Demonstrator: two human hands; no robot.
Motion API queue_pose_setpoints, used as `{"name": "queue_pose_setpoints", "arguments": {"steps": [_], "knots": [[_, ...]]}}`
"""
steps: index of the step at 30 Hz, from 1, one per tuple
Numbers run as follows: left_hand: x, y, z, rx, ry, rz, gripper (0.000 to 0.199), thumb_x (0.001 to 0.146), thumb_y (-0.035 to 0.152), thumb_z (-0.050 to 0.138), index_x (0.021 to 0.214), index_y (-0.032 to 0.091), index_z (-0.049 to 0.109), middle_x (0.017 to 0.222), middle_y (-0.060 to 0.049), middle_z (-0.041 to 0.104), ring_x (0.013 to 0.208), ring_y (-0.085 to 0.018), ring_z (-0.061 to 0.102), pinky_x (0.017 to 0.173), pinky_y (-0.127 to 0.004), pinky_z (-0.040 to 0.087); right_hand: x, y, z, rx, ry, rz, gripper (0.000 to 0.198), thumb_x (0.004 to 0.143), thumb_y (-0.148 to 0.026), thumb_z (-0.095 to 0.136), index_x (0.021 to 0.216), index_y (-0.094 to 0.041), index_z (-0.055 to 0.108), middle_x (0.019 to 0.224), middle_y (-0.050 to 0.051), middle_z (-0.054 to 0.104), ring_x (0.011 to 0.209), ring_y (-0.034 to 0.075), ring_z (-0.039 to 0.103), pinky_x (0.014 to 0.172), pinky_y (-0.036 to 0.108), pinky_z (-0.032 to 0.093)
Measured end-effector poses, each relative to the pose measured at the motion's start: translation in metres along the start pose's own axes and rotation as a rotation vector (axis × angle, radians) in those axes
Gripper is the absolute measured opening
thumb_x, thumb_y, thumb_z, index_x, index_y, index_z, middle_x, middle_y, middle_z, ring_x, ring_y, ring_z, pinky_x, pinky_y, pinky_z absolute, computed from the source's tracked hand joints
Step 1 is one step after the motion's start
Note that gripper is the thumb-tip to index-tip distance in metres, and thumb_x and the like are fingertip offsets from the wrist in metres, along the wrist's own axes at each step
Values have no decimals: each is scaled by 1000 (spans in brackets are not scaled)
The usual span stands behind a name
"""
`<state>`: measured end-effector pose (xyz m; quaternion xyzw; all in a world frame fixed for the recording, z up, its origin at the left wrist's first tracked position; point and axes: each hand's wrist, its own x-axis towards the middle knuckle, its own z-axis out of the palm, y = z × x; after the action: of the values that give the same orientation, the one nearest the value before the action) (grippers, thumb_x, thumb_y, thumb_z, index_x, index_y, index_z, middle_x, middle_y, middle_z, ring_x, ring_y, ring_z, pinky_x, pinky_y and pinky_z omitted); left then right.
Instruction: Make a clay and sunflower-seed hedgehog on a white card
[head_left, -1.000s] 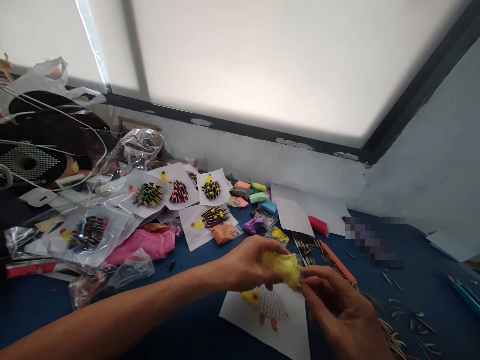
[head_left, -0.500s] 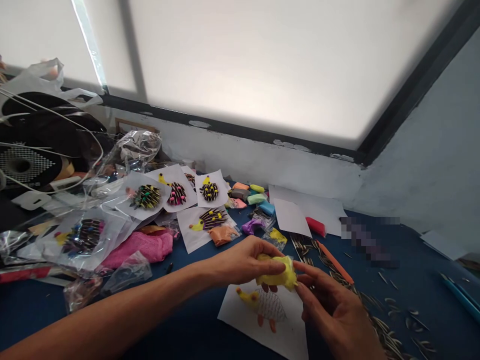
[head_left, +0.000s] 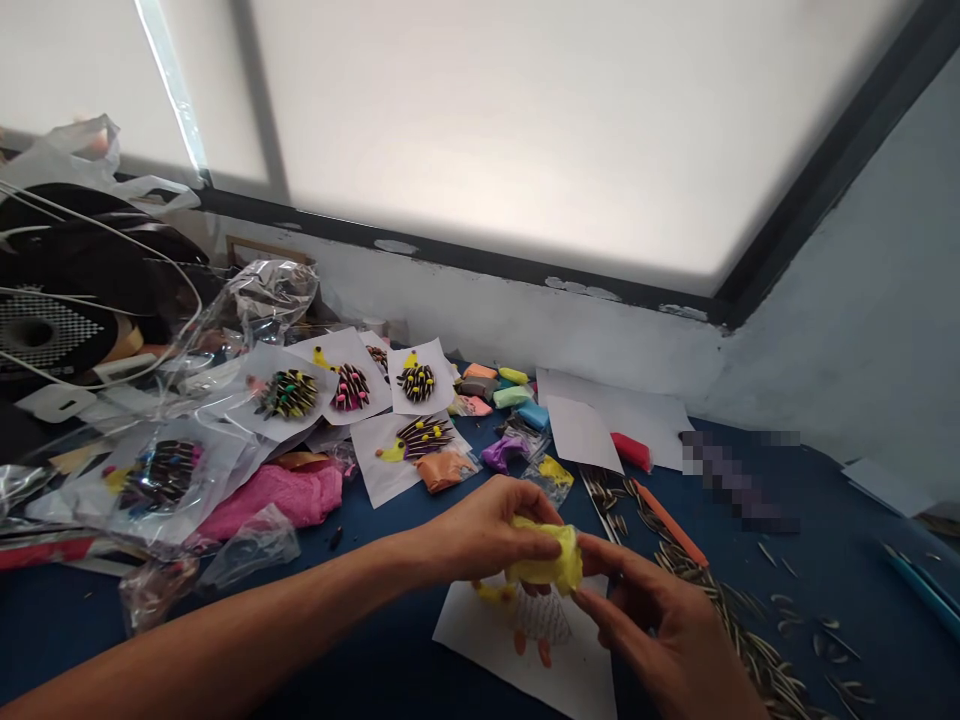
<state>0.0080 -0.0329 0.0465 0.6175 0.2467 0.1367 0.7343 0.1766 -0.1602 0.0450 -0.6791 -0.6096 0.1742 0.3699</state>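
Note:
My left hand (head_left: 491, 530) is closed around a wrapped lump of yellow modelling clay (head_left: 546, 570), thumb on top and fingers beneath. My right hand (head_left: 652, 610) pinches the right end of the same lump between thumb and fingertips. Under both hands lies a white sheet of paper (head_left: 574, 675) bearing a hedgehog figure (head_left: 544, 622). Its head is yellow clay, its feet are orange, and its body is covered with pencil scribbles. The lump partly hides the figure. Striped sunflower seeds (head_left: 757, 650) are heaped beside my right hand.
Finished hedgehog pictures with seed spines (head_left: 418, 385) lie behind on the left. Clay packs, including a red one (head_left: 631, 452) and an orange one (head_left: 442, 470), lie near the wall. An orange stick (head_left: 671, 522), a pink cloth (head_left: 277, 500) and plastic bags (head_left: 255, 550) are around.
Both hands have shifted slightly left and down with the yellow clay. The lump has turned a little and covers more of the hedgehog's head.

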Motion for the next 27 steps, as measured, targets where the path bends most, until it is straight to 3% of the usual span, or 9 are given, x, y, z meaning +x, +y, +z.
{"name": "queue_pose_setpoints", "arguments": {"steps": [4, 10, 16, 21, 27], "knots": [[1, -1, 6, -61, 6, -30, 19, 79, 21, 72, 87, 11, 58, 74, -3, 67, 57, -11, 64, 56, -24, 53, -1, 2, -3, -100, -40, -151, 31, 85, -37, 65, 112, -25, 75, 56, -3, 62, 44, 11, 56, 41, 19, 46], [0, -1, 11, 19, 43, 10, 18, 79, 23, 71, 77, 11, 57, 67, -2, 65, 53, -11, 61, 50, -21, 49, -3, -1, 2, -163, -38, -264, 24, 88, -31, 63, 109, -23, 71, 62, -4, 65, 46, 10, 57, 42, 18, 47], [-2, 2, 9, 26, -77, 5, 8, 88, 18, 61, 91, 11, 60, 74, -3, 65, 61, -10, 63, 58, -21, 50, -5, -4, 8, -281, 115, -294, 12, 85, -28, 64, 95, -22, 66, 53, -7, 56, 40, 10, 53, 39, 21, 43], [1, 1, 9, -24, -107, -15, 6, 89, 14, 58, 94, 12, 58, 77, -3, 66, 60, -10, 63, 60, -23, 50, 0, -1, 0, -315, 114, -364, 13, 83, -23, 65, 96, -22, 67, 57, -7, 61, 40, 9, 56, 39, 19, 44], [2, -2, 7, 5, -66, -49, 18, 87, 25, 64, 99, 11, 61, 75, -3, 67, 58, -12, 64, 56, -23, 48, 2, 2, -4, -382, 43, -436, 17, 91, -33, 60, 101, -22, 69, 53, -6, 59, 38, 9, 54, 36, 18, 42]]}}
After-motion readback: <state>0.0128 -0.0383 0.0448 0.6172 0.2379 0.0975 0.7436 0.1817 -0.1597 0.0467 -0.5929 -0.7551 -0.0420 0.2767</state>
